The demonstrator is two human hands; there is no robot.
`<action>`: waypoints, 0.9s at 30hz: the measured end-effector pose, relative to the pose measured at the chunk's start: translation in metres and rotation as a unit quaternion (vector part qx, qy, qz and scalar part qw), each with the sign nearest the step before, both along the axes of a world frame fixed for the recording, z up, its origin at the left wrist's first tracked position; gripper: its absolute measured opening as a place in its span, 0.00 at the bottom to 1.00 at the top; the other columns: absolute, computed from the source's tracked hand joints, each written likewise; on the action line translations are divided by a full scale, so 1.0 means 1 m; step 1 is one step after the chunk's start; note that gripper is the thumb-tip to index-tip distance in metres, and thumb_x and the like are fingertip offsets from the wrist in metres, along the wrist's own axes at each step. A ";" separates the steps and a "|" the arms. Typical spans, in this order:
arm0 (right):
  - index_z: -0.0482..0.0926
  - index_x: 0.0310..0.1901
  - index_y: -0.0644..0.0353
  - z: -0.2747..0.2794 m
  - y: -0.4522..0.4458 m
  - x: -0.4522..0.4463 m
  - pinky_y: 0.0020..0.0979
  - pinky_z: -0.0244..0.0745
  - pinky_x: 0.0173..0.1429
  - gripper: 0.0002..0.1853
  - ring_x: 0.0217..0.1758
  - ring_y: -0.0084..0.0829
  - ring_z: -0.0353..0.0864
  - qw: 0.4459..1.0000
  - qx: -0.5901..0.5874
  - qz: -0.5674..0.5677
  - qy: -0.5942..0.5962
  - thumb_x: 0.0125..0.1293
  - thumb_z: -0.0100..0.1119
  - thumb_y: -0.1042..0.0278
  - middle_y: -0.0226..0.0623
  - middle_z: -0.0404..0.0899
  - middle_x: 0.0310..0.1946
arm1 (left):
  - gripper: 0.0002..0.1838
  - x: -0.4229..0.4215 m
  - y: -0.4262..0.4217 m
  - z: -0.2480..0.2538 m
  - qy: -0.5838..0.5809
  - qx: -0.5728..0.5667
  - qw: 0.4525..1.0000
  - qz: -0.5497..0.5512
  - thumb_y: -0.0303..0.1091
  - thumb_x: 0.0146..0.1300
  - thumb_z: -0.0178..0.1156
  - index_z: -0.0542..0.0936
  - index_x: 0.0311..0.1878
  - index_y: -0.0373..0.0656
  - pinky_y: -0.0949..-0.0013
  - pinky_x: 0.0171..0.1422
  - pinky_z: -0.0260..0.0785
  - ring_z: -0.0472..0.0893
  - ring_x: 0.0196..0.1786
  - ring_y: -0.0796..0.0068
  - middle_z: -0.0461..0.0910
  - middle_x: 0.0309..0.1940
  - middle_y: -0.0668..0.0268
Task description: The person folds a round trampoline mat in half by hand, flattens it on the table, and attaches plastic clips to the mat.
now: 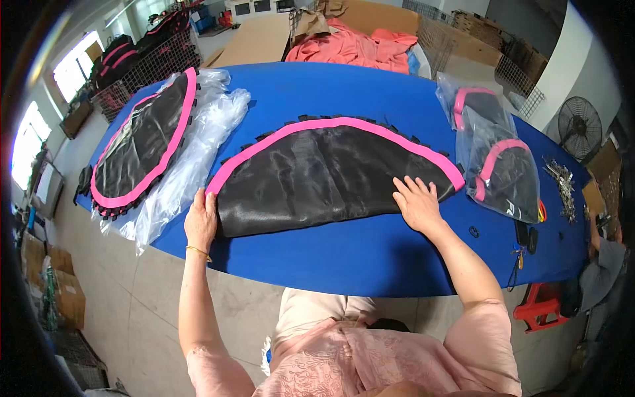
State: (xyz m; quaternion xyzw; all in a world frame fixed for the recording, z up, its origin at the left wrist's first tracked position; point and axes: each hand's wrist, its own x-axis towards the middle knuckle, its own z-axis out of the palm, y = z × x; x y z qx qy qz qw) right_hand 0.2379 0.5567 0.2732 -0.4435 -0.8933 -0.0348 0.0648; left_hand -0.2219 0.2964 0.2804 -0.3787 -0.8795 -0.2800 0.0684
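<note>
A black sheet with a pink border (pixel 317 178) lies folded into a half-round on the blue table (pixel 317 264), its curved edge with black tabs facing away. At its left corner is my left hand (pixel 201 221), fingers together and pinching the edge. My right hand (pixel 418 204) rests flat on the sheet's right part, fingers spread. To the left lies another black piece with pink trim (pixel 142 142), beside clear plastic bags (pixel 192 159). Two bagged black-and-pink pieces, one farther back (pixel 479 106) and one nearer (pixel 509 175), lie at the right.
Metal pieces (pixel 562 188) lie in a pile at the table's right, near keys (pixel 519 255) and a small black ring (pixel 473 231). A red stool (pixel 539 308) stands below. Another person's arm (pixel 594 228) is at the far right. Pink cloth (pixel 357 46) fills a container behind.
</note>
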 end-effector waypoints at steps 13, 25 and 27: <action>0.86 0.58 0.60 0.007 -0.032 0.029 0.48 0.71 0.68 0.20 0.59 0.50 0.80 0.986 0.074 0.097 0.118 0.73 0.62 0.55 0.52 0.84 0.56 | 0.29 -0.004 0.008 -0.021 0.144 -0.187 0.972 0.013 0.62 0.79 0.50 0.77 0.42 0.40 0.47 0.41 0.80 0.88 0.37 0.43 0.87 0.32 0.46; 0.72 0.74 0.60 -0.015 -0.022 0.022 0.56 0.50 0.86 0.28 0.81 0.52 0.66 0.991 -0.009 0.065 0.115 0.80 0.53 0.54 0.52 0.73 0.74 | 0.21 0.046 0.014 0.006 0.337 -0.041 0.940 0.047 0.45 0.78 0.57 0.79 0.62 0.39 0.40 0.77 0.63 0.74 0.73 0.47 0.78 0.67 0.48; 0.71 0.76 0.55 -0.014 -0.024 0.021 0.56 0.49 0.86 0.28 0.81 0.51 0.66 0.993 0.008 0.074 0.094 0.80 0.52 0.54 0.51 0.72 0.75 | 0.24 0.091 0.019 0.013 0.258 0.030 0.964 -0.049 0.40 0.75 0.60 0.77 0.67 0.37 0.35 0.83 0.51 0.66 0.80 0.47 0.72 0.73 0.50</action>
